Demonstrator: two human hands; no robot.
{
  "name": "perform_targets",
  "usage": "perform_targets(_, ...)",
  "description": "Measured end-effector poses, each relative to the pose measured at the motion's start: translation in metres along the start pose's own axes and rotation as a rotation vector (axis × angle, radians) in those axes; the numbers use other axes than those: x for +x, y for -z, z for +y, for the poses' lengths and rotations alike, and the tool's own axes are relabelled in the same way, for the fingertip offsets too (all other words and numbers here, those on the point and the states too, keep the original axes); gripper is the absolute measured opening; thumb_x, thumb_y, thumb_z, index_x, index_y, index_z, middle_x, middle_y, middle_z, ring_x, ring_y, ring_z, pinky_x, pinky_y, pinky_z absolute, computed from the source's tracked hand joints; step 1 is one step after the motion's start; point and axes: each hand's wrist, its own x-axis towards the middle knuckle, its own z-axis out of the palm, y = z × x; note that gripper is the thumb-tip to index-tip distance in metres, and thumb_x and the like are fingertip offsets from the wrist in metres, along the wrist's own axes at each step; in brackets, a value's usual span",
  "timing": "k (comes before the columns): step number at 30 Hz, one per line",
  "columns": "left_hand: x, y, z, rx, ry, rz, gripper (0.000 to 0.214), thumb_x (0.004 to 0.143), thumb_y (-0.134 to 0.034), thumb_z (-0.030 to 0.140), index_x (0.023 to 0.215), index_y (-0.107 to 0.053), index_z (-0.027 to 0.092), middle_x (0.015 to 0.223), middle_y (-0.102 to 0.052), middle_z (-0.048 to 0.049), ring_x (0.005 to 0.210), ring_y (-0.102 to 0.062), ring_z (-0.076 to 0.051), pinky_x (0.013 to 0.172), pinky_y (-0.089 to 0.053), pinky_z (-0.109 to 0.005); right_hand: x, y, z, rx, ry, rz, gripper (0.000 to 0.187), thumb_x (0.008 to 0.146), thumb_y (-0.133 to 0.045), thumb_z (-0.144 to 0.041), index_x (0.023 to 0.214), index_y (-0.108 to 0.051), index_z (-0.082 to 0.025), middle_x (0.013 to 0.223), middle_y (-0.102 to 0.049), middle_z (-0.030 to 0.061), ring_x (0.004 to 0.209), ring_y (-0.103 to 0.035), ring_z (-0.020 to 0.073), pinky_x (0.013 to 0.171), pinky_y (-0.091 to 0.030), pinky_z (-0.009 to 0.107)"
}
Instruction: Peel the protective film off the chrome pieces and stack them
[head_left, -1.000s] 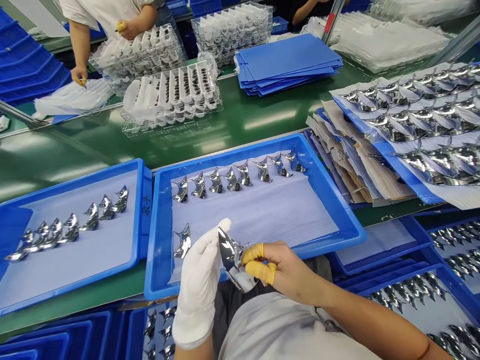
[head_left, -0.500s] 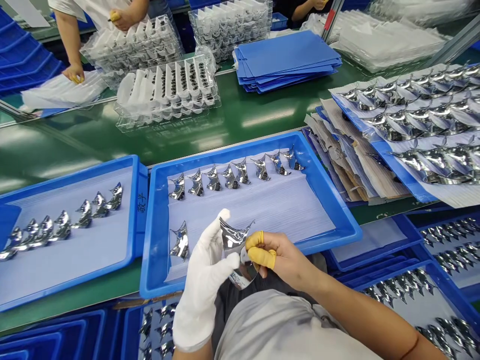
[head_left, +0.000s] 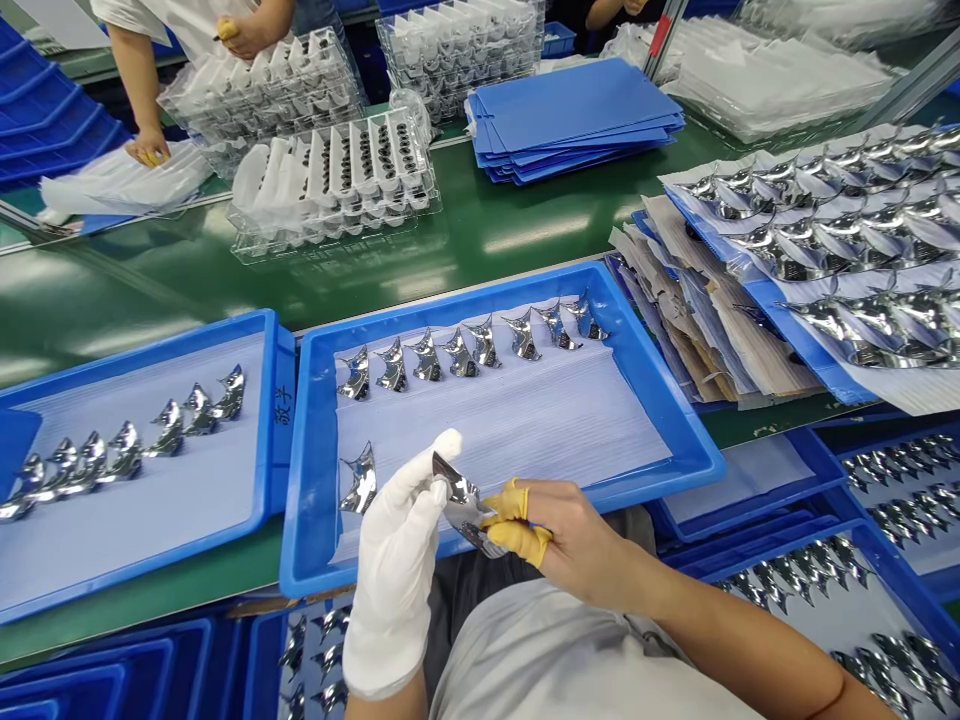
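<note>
My left hand [head_left: 397, 570], in a white glove, and my right hand [head_left: 559, 545], with yellow finger cots, pinch one shiny chrome curved part [head_left: 459, 503] between them. They hover over the near rim of the middle blue tray [head_left: 315, 470]. On that tray's white liner a row of several chrome parts [head_left: 465, 350] stands along the far side, and a single chrome part [head_left: 361, 480] stands just left of my left hand.
A left blue tray [head_left: 274, 420] carries several more chrome parts. Stacked trays of chrome parts [head_left: 825, 230] sit at right, and more lie below the table edge. Clear blister packs [head_left: 337, 170] and blue sheets [head_left: 570, 115] rest on the green belt. A co-worker's hand [head_left: 146, 148] is at far left.
The chrome part has been turned and lowered between my hands; its pointed tips no longer stick up. My left thumb has shifted over its top.
</note>
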Motion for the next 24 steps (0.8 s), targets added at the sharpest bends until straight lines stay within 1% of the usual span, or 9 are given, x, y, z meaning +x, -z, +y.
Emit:
perform_targets(2,0.000,-0.001,0.001,-0.012,0.004,0.020,0.036,0.088,-0.068,0.033,0.123,-0.070,0.025,0.095,-0.074,-0.0046,0.107,-0.065,-0.023,0.092,-0.051,-0.031,0.001,0.000,0.001,-0.034,0.020,0.004,0.026,0.103,-0.046,-0.028,0.094,-0.066,-0.015,0.077,-0.065,0.0040,0.067,-0.057,0.0111,0.065,-0.048,0.021)
perform_targets(4,0.000,-0.004,0.004,-0.003,-0.011,0.037,0.036,0.085,-0.072,0.034,0.119,-0.071,0.025,0.099,-0.074,-0.0047,0.096,-0.067,-0.020,0.086,-0.054,-0.028,0.001,-0.001,0.002,-0.068,0.045,0.009,0.028,0.104,-0.045,-0.029,0.094,-0.066,-0.015,0.075,-0.064,0.0039,0.065,-0.055,0.0113,0.064,-0.047,0.021)
perform_targets(9,-0.001,-0.018,0.015,0.157,-0.140,0.102,0.027,0.069,-0.087,0.026,0.091,-0.071,0.023,0.081,-0.070,0.0032,0.064,-0.060,-0.009,0.064,-0.051,-0.020,-0.002,-0.004,0.011,-0.194,0.135,0.001,0.025,0.104,-0.045,-0.023,0.093,-0.066,-0.015,0.071,-0.062,0.0047,0.065,-0.053,0.0130,0.062,-0.045,0.024)
perform_targets(11,-0.002,-0.022,0.016,0.193,-0.161,0.169,0.019,0.074,-0.083,0.031,0.082,-0.069,0.021,0.074,-0.067,0.0035,0.061,-0.058,-0.009,0.060,-0.049,-0.020,-0.003,-0.006,0.014,-0.213,0.173,0.000,0.025,0.104,-0.044,-0.022,0.095,-0.067,-0.014,0.072,-0.063,0.0054,0.067,-0.054,0.0135,0.064,-0.046,0.024)
perform_targets(13,-0.003,-0.023,0.015,0.208,-0.154,0.222,0.018,0.083,-0.074,0.038,0.081,-0.071,0.020,0.074,-0.067,0.0014,0.063,-0.057,-0.011,0.060,-0.049,-0.022,-0.003,-0.007,0.016,-0.187,0.204,0.004,0.023,0.104,-0.045,-0.021,0.098,-0.066,-0.013,0.073,-0.064,0.0058,0.067,-0.055,0.0134,0.064,-0.046,0.024)
perform_targets(15,-0.002,-0.020,0.013,0.211,-0.137,0.248,0.025,0.091,-0.064,0.043,0.087,-0.075,0.021,0.082,-0.071,-0.0011,0.069,-0.059,-0.013,0.063,-0.050,-0.024,-0.003,-0.008,0.016,-0.137,0.206,0.019,0.020,0.103,-0.047,-0.020,0.099,-0.066,-0.013,0.074,-0.065,0.0055,0.067,-0.055,0.0127,0.064,-0.046,0.023)
perform_targets(18,0.002,-0.011,0.011,0.242,-0.120,0.187,0.033,0.096,-0.053,0.046,0.100,-0.077,0.024,0.091,-0.074,-0.0027,0.080,-0.065,-0.017,0.076,-0.053,-0.029,-0.003,-0.007,0.014,-0.017,0.108,0.032,0.019,0.102,-0.049,-0.021,0.094,-0.065,-0.014,0.077,-0.065,0.0048,0.068,-0.056,0.0118,0.065,-0.046,0.022)
perform_targets(21,0.006,0.002,0.006,0.351,-0.125,0.158,0.033,0.093,-0.057,0.048,0.106,-0.077,0.025,0.101,-0.075,-0.0042,0.103,-0.065,-0.023,0.098,-0.049,-0.037,-0.003,-0.007,0.012,0.145,-0.054,0.032,0.023,0.101,-0.051,-0.029,0.087,-0.063,-0.016,0.075,-0.063,0.0028,0.066,-0.055,0.0108,0.065,-0.047,0.022)
perform_targets(24,0.006,0.013,-0.001,0.351,-0.115,0.165,0.034,0.085,-0.068,0.048,0.111,-0.075,0.027,0.119,-0.071,-0.0036,0.130,-0.052,-0.026,0.116,-0.035,-0.041,-0.004,-0.007,0.012,0.312,-0.241,0.018,0.030,0.097,-0.056,-0.042,0.084,-0.061,-0.016,0.071,-0.058,0.0003,0.059,-0.051,0.0087,0.057,-0.044,0.021)
